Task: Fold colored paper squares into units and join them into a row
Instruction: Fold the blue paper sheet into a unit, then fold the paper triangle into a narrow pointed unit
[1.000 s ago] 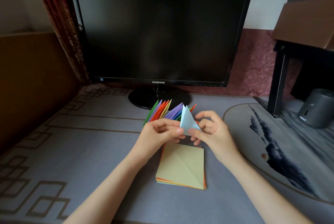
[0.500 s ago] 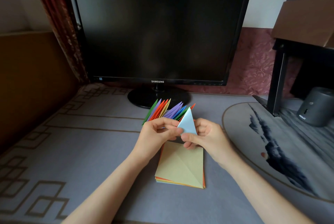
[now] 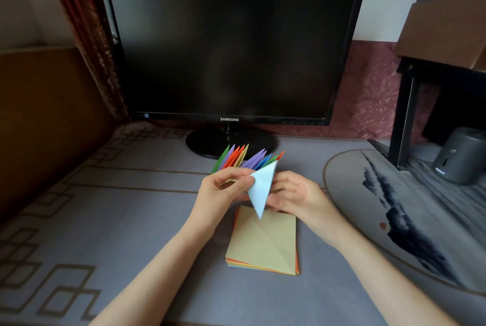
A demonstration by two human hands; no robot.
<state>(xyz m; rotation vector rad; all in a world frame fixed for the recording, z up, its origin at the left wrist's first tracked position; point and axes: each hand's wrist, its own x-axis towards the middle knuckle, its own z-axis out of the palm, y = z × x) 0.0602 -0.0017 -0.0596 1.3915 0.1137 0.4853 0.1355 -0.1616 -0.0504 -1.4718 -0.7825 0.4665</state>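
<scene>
Light blue folded unit (image 3: 262, 189), triangular, held in the air over the desk mat (image 3: 131, 220), long point down, a little blurred. Its lower tip hangs just above the far edge of the paper stack (image 3: 265, 241). Left hand (image 3: 223, 194) pinches the unit's left edge between thumb and fingers, clamped on the paper. Right hand (image 3: 294, 194) is behind and to the right of the unit, fingers loosely curled and touching its right side; whether it is actually gripping, cannot tell.

Behind the hands: joined row of folded units (image 3: 244, 158), fanned points sticking up, colours green, purple, orange, yellow, purple, blue, green, orange. Its lower part is hidden by the hands, so what it rests on or who holds it cannot be told.

Paper stack lies flat on the mat near its middle, toward the near edge from the hands. Top sheet pale yellow with a diagonal crease; orange and light blue edges show beneath.

Black monitor (image 3: 228, 47), screen dark, stands at the far edge of the mat, its round base (image 3: 210, 141) just beyond the row. Dark grey cylinder (image 3: 460, 157) at the right edge, beside a black stand leg (image 3: 405, 120). Cardboard box (image 3: 447, 15) on top of the stand, far right corner. Patterned curtain (image 3: 86, 36) left of the monitor.
</scene>
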